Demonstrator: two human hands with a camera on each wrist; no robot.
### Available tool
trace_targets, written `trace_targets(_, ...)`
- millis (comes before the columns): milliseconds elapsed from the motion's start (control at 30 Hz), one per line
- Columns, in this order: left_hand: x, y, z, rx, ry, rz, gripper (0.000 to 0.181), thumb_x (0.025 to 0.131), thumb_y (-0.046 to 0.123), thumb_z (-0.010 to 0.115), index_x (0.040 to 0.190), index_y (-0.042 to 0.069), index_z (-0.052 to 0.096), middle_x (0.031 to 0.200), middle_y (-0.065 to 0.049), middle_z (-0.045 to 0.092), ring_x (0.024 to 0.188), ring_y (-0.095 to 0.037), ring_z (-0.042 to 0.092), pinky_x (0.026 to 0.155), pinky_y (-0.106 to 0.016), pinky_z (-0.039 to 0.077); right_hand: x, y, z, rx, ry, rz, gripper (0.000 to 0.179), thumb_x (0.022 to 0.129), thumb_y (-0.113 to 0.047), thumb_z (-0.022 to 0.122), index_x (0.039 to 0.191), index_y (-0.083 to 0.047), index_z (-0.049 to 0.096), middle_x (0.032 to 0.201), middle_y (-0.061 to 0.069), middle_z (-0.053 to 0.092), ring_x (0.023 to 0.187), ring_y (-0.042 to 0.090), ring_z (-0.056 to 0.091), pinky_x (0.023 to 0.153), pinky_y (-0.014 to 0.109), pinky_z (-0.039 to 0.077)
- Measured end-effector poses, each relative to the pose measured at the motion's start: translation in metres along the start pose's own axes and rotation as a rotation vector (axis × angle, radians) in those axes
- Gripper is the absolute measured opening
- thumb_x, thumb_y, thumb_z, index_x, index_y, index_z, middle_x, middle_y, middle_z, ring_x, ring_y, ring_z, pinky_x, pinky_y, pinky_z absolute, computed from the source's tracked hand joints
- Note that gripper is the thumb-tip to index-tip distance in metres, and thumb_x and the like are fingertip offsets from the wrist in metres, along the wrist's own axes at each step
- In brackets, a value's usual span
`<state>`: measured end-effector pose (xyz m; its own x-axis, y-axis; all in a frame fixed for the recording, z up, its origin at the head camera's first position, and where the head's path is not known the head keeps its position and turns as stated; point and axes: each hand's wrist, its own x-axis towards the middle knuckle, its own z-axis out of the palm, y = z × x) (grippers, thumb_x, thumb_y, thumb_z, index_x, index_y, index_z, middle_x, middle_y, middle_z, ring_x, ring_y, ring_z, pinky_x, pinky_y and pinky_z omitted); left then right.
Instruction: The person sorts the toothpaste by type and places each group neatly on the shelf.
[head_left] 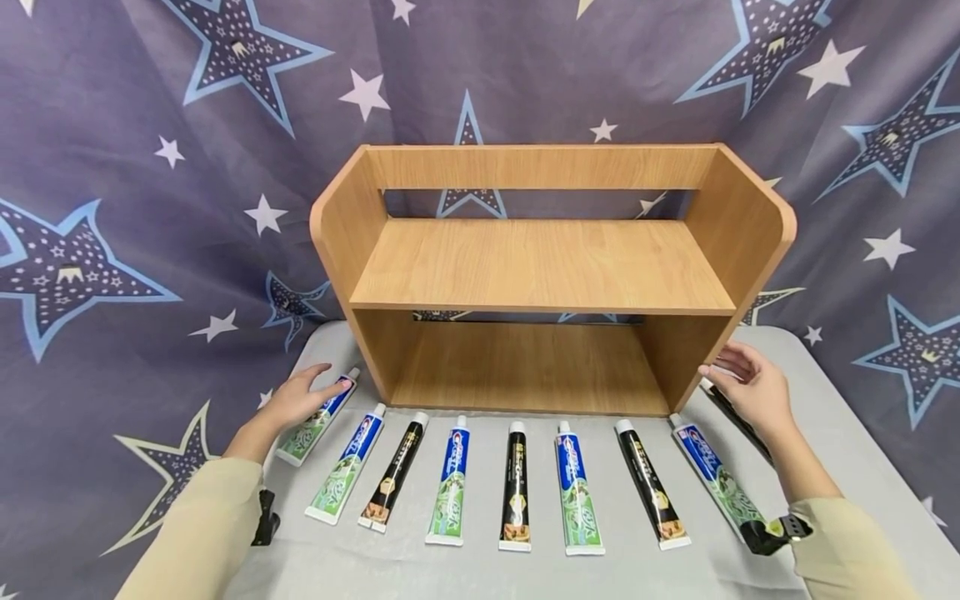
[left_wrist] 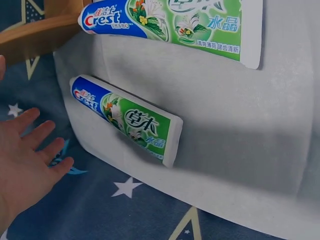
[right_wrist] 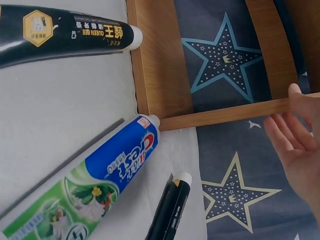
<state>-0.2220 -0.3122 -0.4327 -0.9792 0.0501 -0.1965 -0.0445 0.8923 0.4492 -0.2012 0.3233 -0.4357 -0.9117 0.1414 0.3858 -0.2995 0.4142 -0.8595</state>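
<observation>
My left hand (head_left: 298, 400), fingers spread, is over the upper part of the leftmost blue-green Crest toothpaste tube (head_left: 315, 433). In the left wrist view that tube (left_wrist: 127, 117) lies flat, apart from the fingers. At the right side panel of the wooden shelf (head_left: 540, 267), my right hand (head_left: 753, 392) grips the front edge, thumb on one side and curled fingers on the other. A black toothpaste tube (head_left: 738, 421) lies beneath this hand, partly hidden. Beside it, another Crest tube (head_left: 716, 471) points its cap at the shelf's lower right corner.
Several Crest and black tubes lie in a fanned row before the shelf, among them a black tube (head_left: 516, 492) in the middle. The two-tier shelf stands on a grey-white tabletop (head_left: 405, 575). Behind hangs a star-patterned cloth (head_left: 525, 67).
</observation>
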Motion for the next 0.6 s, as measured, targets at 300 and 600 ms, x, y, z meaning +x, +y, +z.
trace_targets(300,0.007,-0.018,0.008,-0.009,-0.050,-0.038,0.064,0.096,0.034,0.051,0.139,-0.011,0.036,0.141,-0.038,0.038,0.127,-0.055,0.039,0.103,-0.063,0.039,0.003,0.001,0.003,0.049,0.030,-0.012,0.040,0.079,0.013,0.067,0.107,-0.016,0.060,0.087,-0.033,0.063,0.081,-0.017,0.062,0.072,0.001,0.049)
trace_targets(600,0.010,-0.033,0.013,-0.041,-0.042,-0.118,0.053,0.093,0.023,0.053,0.128,-0.016,0.044,0.130,-0.039,0.048,0.119,-0.052,0.048,0.102,-0.058,0.042,0.003,0.003,0.001,0.105,0.042,0.007,0.042,0.081,0.012,0.066,0.103,-0.024,0.062,0.085,-0.031,0.065,0.080,-0.016,0.063,0.072,0.002,0.050)
